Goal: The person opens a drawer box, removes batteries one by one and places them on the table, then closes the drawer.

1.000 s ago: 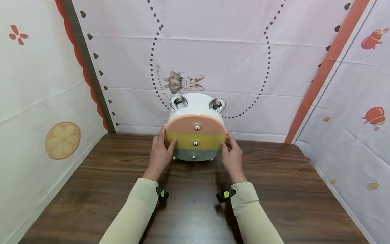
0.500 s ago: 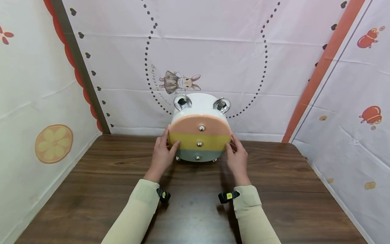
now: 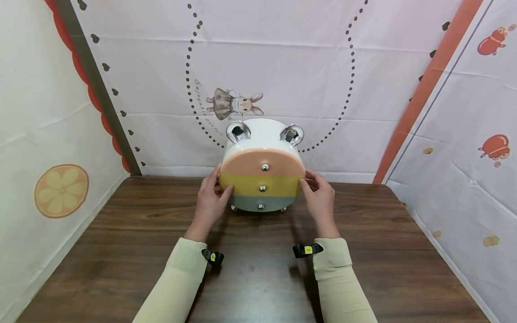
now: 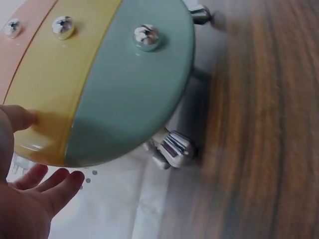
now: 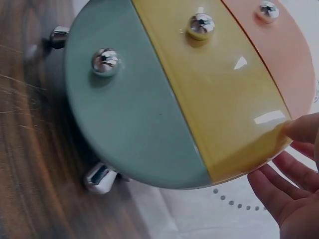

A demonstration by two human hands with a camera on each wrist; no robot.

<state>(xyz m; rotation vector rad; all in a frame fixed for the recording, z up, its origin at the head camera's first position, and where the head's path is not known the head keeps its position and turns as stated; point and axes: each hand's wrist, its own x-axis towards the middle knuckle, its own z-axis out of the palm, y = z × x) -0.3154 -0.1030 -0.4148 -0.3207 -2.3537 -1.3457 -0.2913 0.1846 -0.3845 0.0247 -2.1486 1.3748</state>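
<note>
On the table (image 3: 258,287), both hands (image 3: 209,202) (image 3: 321,202) hold a striped box (image 3: 250,181)

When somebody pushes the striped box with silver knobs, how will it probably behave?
The box seems stiff, with no visible bending. Its glossy front may be slippery. Because its feet look small, it might tip if pushed high up.

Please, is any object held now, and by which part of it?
The drawer box, by its rounded sides at the yellow drawer: left grip at one end, right grip at the other.
</note>
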